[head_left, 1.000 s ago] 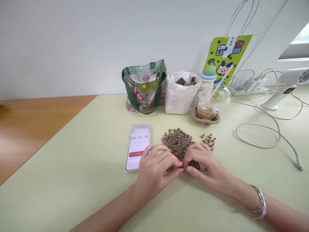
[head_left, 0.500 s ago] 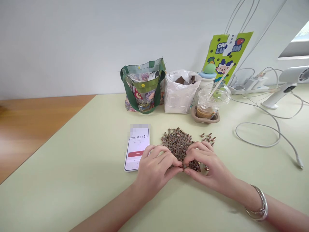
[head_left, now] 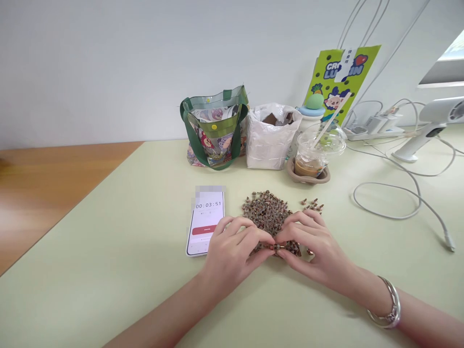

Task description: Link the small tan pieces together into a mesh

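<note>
Copper-brown metal makes up the small screw (head_left: 277,247) between the two hands, just above the near edge of the pile of screws (head_left: 266,212). The left hand (head_left: 234,251) pinches its left end between thumb and forefinger. The right hand (head_left: 317,246) has thumb and forefinger narrowed about its right end; whether they press on it, I cannot tell. A smaller group of screws (head_left: 313,205) lies to the right of the pile, beyond the right hand's knuckles. At left, a phone (head_left: 208,218) reading 00:03:51 lies flat on the pale green table (head_left: 126,241), partly covered by the left hand. Beyond the pile, a clear cup (head_left: 308,164) sits in a brown holder (head_left: 309,179).
</note>
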`<state>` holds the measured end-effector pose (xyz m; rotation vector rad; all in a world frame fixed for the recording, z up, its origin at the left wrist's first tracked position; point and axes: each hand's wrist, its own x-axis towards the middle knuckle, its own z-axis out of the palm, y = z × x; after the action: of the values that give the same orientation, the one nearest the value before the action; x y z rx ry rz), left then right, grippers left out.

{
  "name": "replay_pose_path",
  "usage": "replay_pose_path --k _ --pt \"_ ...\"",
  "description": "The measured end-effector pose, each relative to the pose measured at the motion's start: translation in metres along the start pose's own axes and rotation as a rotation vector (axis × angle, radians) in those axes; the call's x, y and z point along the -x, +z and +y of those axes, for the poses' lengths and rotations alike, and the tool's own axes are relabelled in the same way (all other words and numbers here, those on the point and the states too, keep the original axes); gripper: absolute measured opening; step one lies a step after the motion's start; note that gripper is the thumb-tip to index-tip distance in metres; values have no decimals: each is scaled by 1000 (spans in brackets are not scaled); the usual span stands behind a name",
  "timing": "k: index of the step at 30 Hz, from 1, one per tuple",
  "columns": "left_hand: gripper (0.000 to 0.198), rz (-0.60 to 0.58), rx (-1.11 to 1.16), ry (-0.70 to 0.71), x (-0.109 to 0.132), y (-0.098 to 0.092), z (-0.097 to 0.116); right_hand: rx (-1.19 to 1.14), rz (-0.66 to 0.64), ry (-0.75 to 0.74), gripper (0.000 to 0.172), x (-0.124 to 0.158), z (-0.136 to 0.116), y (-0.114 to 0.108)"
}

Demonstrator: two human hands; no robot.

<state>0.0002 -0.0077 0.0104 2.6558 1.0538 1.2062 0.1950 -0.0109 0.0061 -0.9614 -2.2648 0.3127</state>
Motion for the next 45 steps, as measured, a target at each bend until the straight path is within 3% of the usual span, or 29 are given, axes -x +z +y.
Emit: replay_pose_path --k 8,19,45 --pt "10 8 -14 -23 1 0 -1 23 10 1 4 0 1 -1" --pt "14 -22 37 -90 2 2 -2 73 173 -37 4 0 -2 3" --pt "8 28 -35 -123 2 2 2 77 130 8 6 1 -2 2"
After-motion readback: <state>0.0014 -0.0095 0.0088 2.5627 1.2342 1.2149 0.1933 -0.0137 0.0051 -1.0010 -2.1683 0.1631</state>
